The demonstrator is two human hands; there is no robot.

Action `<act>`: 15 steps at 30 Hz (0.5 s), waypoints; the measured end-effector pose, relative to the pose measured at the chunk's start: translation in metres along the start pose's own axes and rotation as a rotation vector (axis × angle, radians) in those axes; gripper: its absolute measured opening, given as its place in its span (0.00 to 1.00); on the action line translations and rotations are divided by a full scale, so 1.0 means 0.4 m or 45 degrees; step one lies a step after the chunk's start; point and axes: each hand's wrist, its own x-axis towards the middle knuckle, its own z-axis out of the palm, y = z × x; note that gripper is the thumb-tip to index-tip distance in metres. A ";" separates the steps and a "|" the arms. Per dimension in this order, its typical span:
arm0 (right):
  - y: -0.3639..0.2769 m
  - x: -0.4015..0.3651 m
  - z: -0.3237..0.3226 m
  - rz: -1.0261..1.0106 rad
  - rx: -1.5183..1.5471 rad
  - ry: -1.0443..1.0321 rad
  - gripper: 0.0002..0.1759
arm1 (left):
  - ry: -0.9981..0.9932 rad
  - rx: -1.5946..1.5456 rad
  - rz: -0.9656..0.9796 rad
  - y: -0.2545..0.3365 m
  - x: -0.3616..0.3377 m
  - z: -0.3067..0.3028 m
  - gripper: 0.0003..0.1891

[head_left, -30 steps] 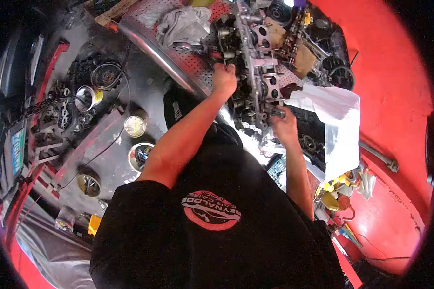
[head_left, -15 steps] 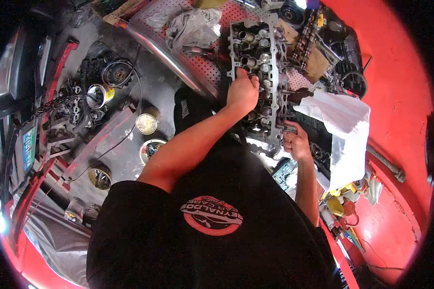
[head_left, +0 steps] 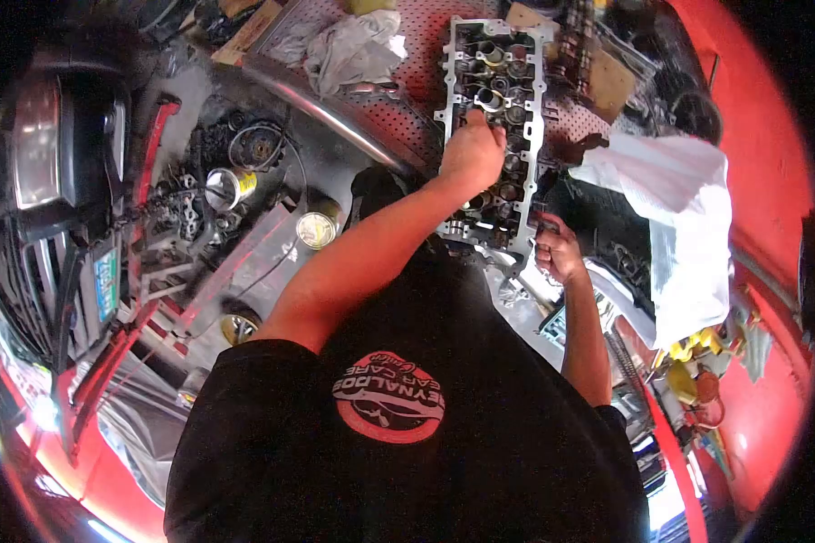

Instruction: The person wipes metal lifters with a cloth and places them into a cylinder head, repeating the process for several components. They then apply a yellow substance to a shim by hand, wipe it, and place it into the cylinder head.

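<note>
A long metal cylinder head lies on the bench in front of me, its rows of round bores and valve parts facing up. My left hand is closed over the middle of it, fingertips pointing down among the bores. What those fingers pinch is hidden beneath them. At the near right corner, my right hand has its fingers curled against the edge of the cylinder head. A crumpled grey rag rests to the left of its far end.
A perforated red bench top has a rounded metal edge. White cloth or paper drapes over dark parts at right. A camshaft lies on cardboard at far right. Cans and engine parts stand on the left floor, beside a car.
The view has shifted, and the cylinder head now shows its top more squarely. My left hand stays closed over its middle; my right stays at the near right corner.
</note>
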 end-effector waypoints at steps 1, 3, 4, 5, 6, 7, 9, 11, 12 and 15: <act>0.008 0.012 -0.001 -0.021 0.014 -0.009 0.28 | -0.024 -0.005 -0.005 0.003 0.001 -0.005 0.19; -0.018 -0.002 0.004 0.028 0.013 -0.074 0.33 | -0.161 -0.118 -0.185 0.002 0.019 -0.027 0.20; -0.007 0.004 -0.011 0.027 0.039 -0.114 0.33 | -0.128 -0.305 -0.171 -0.070 0.053 0.012 0.21; 0.000 0.015 -0.024 0.015 0.063 -0.160 0.32 | -0.073 -0.383 -0.143 -0.112 0.067 0.010 0.20; -0.007 0.014 -0.018 0.001 0.010 -0.173 0.31 | -0.019 -0.459 -0.111 -0.151 0.081 0.007 0.20; -0.010 0.016 -0.020 -0.005 0.015 -0.201 0.31 | 0.009 -0.475 -0.080 -0.167 0.075 -0.023 0.18; -0.006 0.021 -0.029 -0.004 0.012 -0.247 0.31 | 0.035 -0.551 -0.023 -0.195 0.060 -0.076 0.13; 0.008 0.024 -0.027 -0.004 0.065 -0.207 0.30 | 0.089 -0.296 -0.022 -0.211 0.030 -0.098 0.13; 0.011 0.022 -0.026 0.003 0.084 -0.226 0.29 | 0.074 -0.238 -0.033 -0.247 0.018 -0.086 0.14; 0.036 0.030 -0.035 -0.015 0.125 -0.244 0.27 | 0.062 -0.297 -0.046 -0.252 -0.019 -0.050 0.14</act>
